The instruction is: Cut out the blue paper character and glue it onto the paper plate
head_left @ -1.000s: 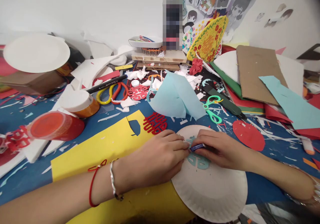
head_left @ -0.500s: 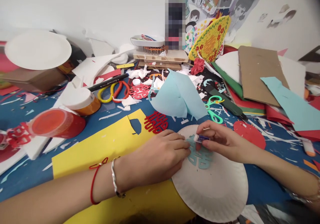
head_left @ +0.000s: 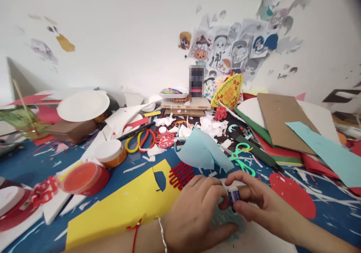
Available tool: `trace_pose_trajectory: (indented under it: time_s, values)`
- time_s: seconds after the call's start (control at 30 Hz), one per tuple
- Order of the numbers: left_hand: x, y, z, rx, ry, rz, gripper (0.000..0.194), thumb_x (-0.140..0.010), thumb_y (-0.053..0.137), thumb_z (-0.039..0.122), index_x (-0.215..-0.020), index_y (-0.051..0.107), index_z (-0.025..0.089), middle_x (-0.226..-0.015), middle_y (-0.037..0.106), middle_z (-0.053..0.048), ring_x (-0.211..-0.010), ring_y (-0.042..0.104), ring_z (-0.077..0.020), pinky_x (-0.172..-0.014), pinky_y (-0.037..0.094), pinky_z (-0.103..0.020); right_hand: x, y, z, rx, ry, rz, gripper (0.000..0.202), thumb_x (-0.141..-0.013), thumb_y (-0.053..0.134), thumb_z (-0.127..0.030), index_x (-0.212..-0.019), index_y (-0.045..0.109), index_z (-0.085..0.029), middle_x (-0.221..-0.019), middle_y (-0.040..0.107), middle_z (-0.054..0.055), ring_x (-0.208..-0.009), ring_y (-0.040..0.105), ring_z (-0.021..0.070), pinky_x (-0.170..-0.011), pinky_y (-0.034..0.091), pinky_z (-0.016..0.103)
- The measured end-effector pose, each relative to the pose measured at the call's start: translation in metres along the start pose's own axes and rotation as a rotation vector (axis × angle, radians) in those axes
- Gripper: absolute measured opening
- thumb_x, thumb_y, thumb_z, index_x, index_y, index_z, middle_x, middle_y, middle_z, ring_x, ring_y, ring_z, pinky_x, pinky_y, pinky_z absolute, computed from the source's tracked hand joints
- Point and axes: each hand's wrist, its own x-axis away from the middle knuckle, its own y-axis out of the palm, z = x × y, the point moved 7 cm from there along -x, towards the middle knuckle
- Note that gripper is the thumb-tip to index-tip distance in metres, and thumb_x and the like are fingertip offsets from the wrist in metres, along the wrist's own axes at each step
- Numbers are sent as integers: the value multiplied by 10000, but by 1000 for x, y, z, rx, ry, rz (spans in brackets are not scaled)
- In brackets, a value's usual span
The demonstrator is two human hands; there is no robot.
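My right hand (head_left: 262, 204) pinches a small eraser (head_left: 233, 197) in a blue and white sleeve between thumb and fingers. Beside it, my left hand (head_left: 197, 211) rests over the paper plate (head_left: 262, 238), palm down, with its thumb stretched apart from its fingers and nothing visible in it. A light blue paper cutout (head_left: 235, 223) lies on the plate, partly covered by my left hand. Just behind my left hand is a dark red paper cutout (head_left: 180, 175). Yellow paper (head_left: 121, 204) with a cut hole lies under my left forearm.
Green scissors (head_left: 243, 157) and a folded light blue sheet (head_left: 201, 149) lie behind my hands. Paint jars (head_left: 86, 178) stand at the left. A red paper circle (head_left: 293, 194), a cutter (head_left: 256, 151) and cardboard (head_left: 284, 123) are at the right.
The view has tilted up, showing more wall, and the hands and plate sit lower. My left thumb now stretches out over the blue cutout. The eraser has turned more upright in my right hand.
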Motion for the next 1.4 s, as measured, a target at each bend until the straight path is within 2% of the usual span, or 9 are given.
trace_pose_trajectory:
  time_s: [0.13,0.2,0.37,0.57,0.83,1.07,1.17,1.27,1.4]
  values:
    - [1,-3,0,-12,1,128,245,-820,592,194,-993,420,204,-932,626,-45,-775,586,-192,-701,493,-339,-5,13,1,-60,-11,-39,513,-783,670,-596,-1081,509,-211,-613,492,-68,-551,442,89,-551,327,217]
    - [2,-5,0,3,-1,153,246,-800,575,184,-989,421,210,-923,626,-42,-779,589,-194,-727,500,-353,-5,18,0,-72,-16,-51,558,-753,673,-637,-1068,521,-203,-623,514,-57,-539,436,86,-544,335,215]
    - [1,-7,4,6,42,107,365,-797,670,296,-1058,430,206,-976,625,-58,-828,604,-203,-751,519,-362,-5,21,-7,-78,-48,-48,520,-768,672,-618,-1047,522,-205,-718,621,-13,-571,468,90,-565,362,218]
    - [0,-10,2,4,-13,32,355,-773,654,230,-1077,473,212,-1001,596,-68,-842,592,-209,-692,539,-332,-8,25,-11,-82,-44,-64,551,-744,683,-629,-1049,503,-207,-750,665,15,-580,504,109,-563,381,230]
    - [1,-11,9,-142,67,44,170,-868,526,243,-1022,480,189,-915,607,-65,-748,573,-189,-609,502,-305,-10,27,-5,-112,-76,-99,508,-774,678,-588,-1054,490,-208,-764,671,19,-583,523,108,-520,364,210]
    - [1,-12,4,-130,30,69,204,-849,561,252,-1013,448,204,-919,625,-48,-767,599,-193,-638,510,-314,-8,26,-4,-106,-34,-65,539,-755,681,-610,-1047,471,-209,-776,662,18,-574,489,102,-532,371,218]
    - [2,-14,-1,-88,-3,15,247,-870,593,323,-1041,467,196,-957,639,-63,-816,607,-205,-684,523,-330,-8,15,-7,-72,-70,13,480,-810,611,-622,-1007,478,-205,-722,614,-4,-564,473,99,-525,367,219]
    - [2,-9,-1,-40,51,-147,160,-905,553,319,-987,540,182,-954,656,-68,-829,610,-197,-740,526,-326,-6,1,-11,54,-110,67,434,-858,548,-616,-938,533,-190,-666,539,-20,-581,493,114,-544,396,238]
    - [6,2,4,19,214,-358,166,-942,490,250,-1011,615,166,-1036,672,-91,-993,620,-217,-922,499,-354,2,-2,-18,350,-156,-16,336,-927,499,-503,-929,627,-192,-846,635,40,-764,586,162,-673,477,277]
